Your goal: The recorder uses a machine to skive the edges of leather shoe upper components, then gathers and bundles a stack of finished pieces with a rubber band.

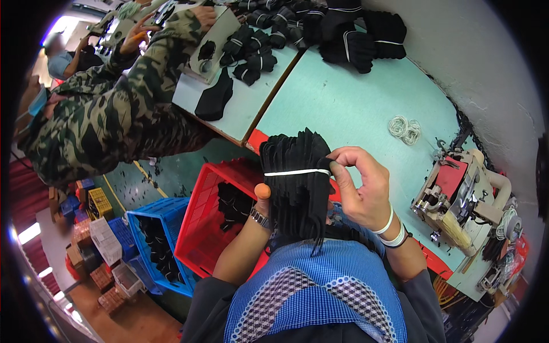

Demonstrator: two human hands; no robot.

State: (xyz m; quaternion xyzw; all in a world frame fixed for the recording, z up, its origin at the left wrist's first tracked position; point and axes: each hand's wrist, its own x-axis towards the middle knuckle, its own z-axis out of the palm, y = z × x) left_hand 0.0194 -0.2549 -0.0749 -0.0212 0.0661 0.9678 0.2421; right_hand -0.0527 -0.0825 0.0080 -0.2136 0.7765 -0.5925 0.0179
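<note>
A thick bundle of black socks (294,197), or sock-like knitted pieces, is held upright in front of my apron, bound across its upper part by a white band (297,172). My left hand (262,194) grips the bundle from its left side and behind; only the thumb, with an orange cover on its tip, shows, and the other fingers are hidden. At the bundle's right edge, my right hand (363,182) is closed, thumb and forefinger pinching the end of the white band.
On the pale green table (331,103) lie white loops of band (404,130), tied black bundles (349,46) and a sewing machine (457,197). A red crate (197,228) and a blue crate (163,251) holding black pieces stand left. A co-worker in a camouflage sleeve (131,97) works at the adjoining table.
</note>
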